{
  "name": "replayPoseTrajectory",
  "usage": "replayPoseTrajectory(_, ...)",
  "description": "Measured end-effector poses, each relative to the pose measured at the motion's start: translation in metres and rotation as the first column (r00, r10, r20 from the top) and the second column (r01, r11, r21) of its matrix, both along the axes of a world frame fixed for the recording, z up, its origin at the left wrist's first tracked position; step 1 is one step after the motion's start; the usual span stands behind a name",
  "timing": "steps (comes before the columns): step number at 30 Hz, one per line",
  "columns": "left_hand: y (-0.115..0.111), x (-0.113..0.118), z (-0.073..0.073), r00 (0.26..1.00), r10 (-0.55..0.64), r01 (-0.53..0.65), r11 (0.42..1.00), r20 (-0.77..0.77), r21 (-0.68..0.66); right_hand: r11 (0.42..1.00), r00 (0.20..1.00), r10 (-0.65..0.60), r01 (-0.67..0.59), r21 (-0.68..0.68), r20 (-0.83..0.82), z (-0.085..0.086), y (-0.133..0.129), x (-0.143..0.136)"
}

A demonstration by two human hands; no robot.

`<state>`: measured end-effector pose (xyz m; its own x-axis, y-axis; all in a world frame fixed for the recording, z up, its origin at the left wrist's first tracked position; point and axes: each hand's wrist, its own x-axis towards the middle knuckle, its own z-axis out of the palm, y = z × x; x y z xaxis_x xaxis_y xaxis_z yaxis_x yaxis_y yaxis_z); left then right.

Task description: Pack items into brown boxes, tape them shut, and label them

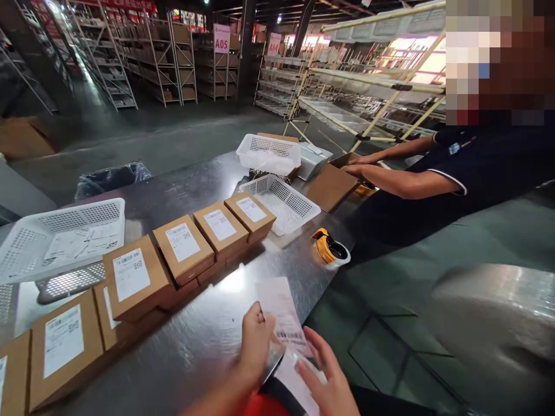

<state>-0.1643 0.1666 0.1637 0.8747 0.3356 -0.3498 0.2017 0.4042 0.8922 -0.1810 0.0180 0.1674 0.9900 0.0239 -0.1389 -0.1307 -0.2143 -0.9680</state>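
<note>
My left hand [255, 341] is closed in front of me at the table's near edge, its fingers against a white printed label sheet [280, 303] with barcodes. Just below that hand shows a dark flat thing with a shiny edge [273, 367], too blurred to name. My right hand [327, 372] has the sheet's lower right part between thumb and fingers, which are slightly blurred. Another white paper part [297, 384] shows between the hands. Left of them, brown cardboard boxes [184, 245] with white shipping labels stand in a row.
A tape dispenser [329, 248] lies on the metal table [217, 346] near its right edge. White baskets stand behind the boxes [82, 216] and farther back [281, 202]. A co-worker's hands [358, 164] are at an open carton [333, 188]. Bubble-wrap-like roll [498, 323] at right.
</note>
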Motion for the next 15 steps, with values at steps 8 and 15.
replayPoseTrajectory(8,0.006,-0.023,-0.031,0.987,-0.048,0.090,0.957,-0.155,0.275,0.919,0.946,0.268,-0.194,-0.344,0.181,-0.015,-0.013,0.005)
replayPoseTrajectory(15,0.023,-0.031,0.015,0.630,-0.735,0.338,-0.034,-0.252,0.941,0.803,0.828,0.549,-0.485,-0.347,0.113,-0.004,-0.011,-0.001)
